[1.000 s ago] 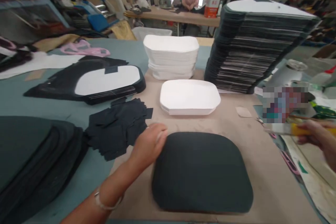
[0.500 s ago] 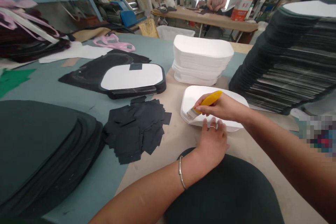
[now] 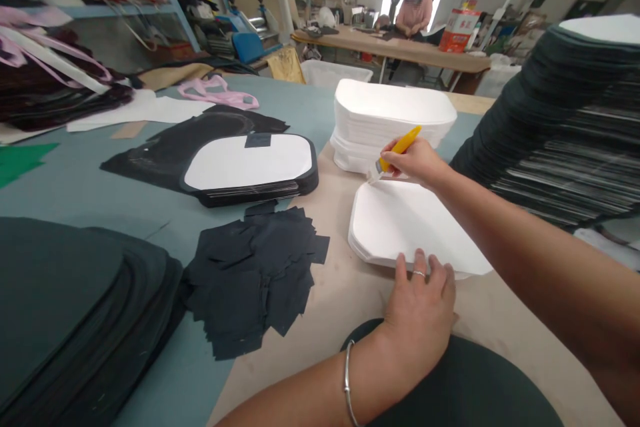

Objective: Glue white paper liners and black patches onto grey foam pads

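A yellow-handled brush is gripped in my right hand, its pale bristles at the far left corner of a low stack of white sheets. My left hand rests at the near edge of that stack, fingertips on it, fingers spread and holding nothing. Behind stands a taller stack of white pieces. Under my left wrist lies a dark rounded panel. Left of the white sheets is a loose pile of small dark squares.
A white-topped stack of dark pieces sits at mid-left, large dark panels at near left. A tall leaning dark stack rises at right. A person works at a far table.
My right hand has moved the brush from the near left part of the white stack to its far left corner. The view has shifted slightly; my left hand remains at the near edge.
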{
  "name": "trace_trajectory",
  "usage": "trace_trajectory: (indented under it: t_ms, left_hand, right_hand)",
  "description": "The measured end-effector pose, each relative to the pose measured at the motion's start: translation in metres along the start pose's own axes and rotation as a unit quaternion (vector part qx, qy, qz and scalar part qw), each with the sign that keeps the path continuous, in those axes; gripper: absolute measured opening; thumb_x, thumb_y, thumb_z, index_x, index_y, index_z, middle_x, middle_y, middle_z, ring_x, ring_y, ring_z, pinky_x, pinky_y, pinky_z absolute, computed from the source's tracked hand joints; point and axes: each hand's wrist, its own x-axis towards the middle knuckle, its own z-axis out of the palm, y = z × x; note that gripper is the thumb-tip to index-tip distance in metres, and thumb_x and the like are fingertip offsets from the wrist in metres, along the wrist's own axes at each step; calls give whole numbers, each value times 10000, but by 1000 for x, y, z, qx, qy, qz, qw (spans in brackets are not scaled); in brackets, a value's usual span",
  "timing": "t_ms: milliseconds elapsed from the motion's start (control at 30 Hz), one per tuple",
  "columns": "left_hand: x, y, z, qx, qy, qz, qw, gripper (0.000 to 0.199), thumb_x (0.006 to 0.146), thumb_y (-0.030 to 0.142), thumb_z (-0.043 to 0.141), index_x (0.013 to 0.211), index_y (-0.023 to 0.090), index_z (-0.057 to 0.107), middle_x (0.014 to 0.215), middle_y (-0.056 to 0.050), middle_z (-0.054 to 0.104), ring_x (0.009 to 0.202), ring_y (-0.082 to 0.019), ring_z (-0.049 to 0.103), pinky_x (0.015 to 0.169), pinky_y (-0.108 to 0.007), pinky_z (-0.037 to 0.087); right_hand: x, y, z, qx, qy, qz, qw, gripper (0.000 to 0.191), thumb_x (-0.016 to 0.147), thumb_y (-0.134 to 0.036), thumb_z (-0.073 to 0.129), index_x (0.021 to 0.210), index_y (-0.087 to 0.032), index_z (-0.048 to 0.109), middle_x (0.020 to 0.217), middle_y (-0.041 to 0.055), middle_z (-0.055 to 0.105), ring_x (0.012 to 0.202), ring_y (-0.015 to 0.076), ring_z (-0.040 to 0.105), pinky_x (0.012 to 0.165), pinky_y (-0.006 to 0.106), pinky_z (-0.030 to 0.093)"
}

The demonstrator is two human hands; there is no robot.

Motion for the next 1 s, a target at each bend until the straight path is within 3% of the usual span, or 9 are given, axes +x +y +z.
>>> trace_trajectory:
  t_ms: [167, 233, 433, 533, 667, 833, 933, 1000]
  left_hand:
    - [3, -1, -1, -3, -8, 9, 1000, 527, 960, 489, 603, 1378, 167, 617, 1450, -136, 571, 1356, -384, 473, 1076, -575, 438]
    - [4, -2, -1, -4, -13, 6, 1000, 534, 953, 493, 617, 1379, 170, 617, 1456, -134, 570, 1357, -383, 476, 1079, -575, 439]
    - [5, -2, -3, -9, -25, 3, 1000, 536, 959, 479, 620, 1395, 169, 599, 1468, -141, 567, 1369, -376, 481, 1079, -580, 447]
    - [7, -2, -6, -12, -31, -2, 999, 552, 951, 496, 635, 1391, 165, 600, 1458, -144, 578, 1359, -379, 492, 1080, -590, 448]
    - [10, -3, -11, -14, -43, -2, 999, 550, 957, 497, 631, 1395, 167, 589, 1468, -143, 569, 1362, -375, 489, 1088, -598, 438]
    - [10, -2, -18, -24, -65, 1, 998, 511, 969, 467, 617, 1385, 174, 579, 1457, -142, 568, 1359, -365, 483, 1068, -580, 451]
    - [20, -10, -31, -49, -85, 4, 995, 409, 994, 438, 560, 1298, 173, 629, 1350, -154, 620, 1272, -361, 549, 985, -537, 491]
    - [37, -26, -45, -110, -116, -21, 987, 429, 1033, 451, 438, 1249, 149, 653, 1305, -183, 632, 1200, -361, 596, 953, -511, 494]
  right_hand:
    - [6, -5, -27, -23, -167, -40, 985, 115, 727, -119, 826, 819, -128, 759, 709, 12, 705, 606, 84, 606, 540, 162, 502]
    - [6, 1, -39, -21, -183, -22, 983, 137, 700, -127, 843, 818, -127, 773, 714, 15, 713, 612, 87, 606, 532, 161, 496]
    - [-6, 29, -96, -93, -128, 11, 987, 158, 744, -146, 803, 894, -100, 782, 805, 47, 746, 657, 86, 619, 602, 181, 521]
    - [-25, 40, -131, -154, -87, 38, 983, 191, 830, -182, 721, 967, -57, 768, 860, 65, 746, 698, 81, 620, 653, 191, 508]
    - [-55, 52, -164, -219, -35, 79, 972, 252, 891, -228, 660, 1014, -27, 751, 790, 68, 722, 649, 88, 595, 603, 196, 457]
    - [-97, 51, -171, -340, 44, 107, 933, 149, 888, -194, 631, 869, -87, 734, 657, 53, 678, 600, 119, 561, 580, 238, 380]
    - [-129, 41, -158, -403, 67, 100, 907, 172, 869, -190, 610, 727, -124, 681, 646, 62, 652, 616, 136, 537, 613, 272, 352]
    - [-151, 31, -145, -426, 58, 97, 898, 207, 865, -208, 596, 677, -142, 653, 636, 60, 635, 604, 144, 522, 614, 287, 340]
